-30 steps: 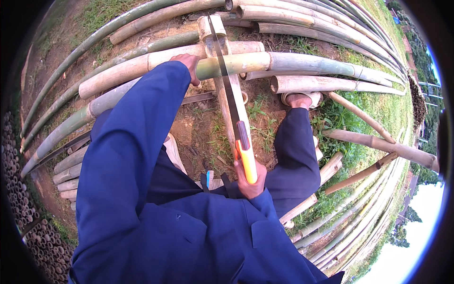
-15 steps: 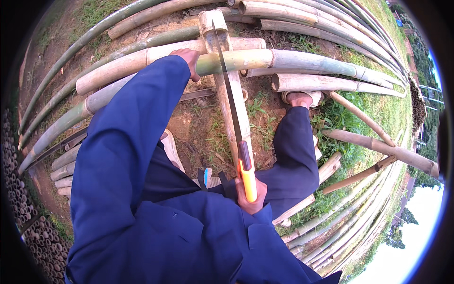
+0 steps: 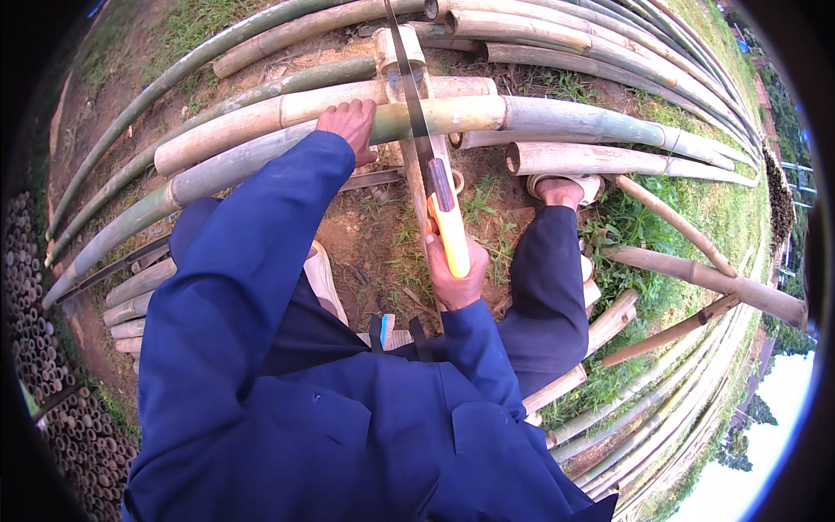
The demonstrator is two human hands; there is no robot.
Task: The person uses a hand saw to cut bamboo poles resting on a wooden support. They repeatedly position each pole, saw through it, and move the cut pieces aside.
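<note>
A long greenish bamboo pole lies crosswise in front of me over an upright-pointing bamboo support. My left hand grips this pole just left of the saw, fingers wrapped over its top. In my right hand is a hand saw, held by its yellow and orange handle. The dark blade crosses the top of the pole and points away from me. Whether its teeth sit in a cut cannot be made out. A paler bamboo pole lies just beyond the one I grip.
More bamboo poles lie at the far side and at the lower right. Bamboo props stand at the right. My feet rest either side of the support. Stacked cut bamboo pieces fill the left edge.
My right hand has pushed the saw away from me, so the handle is now close to the pole and the blade reaches farther beyond it. My left hand stays on the pole.
</note>
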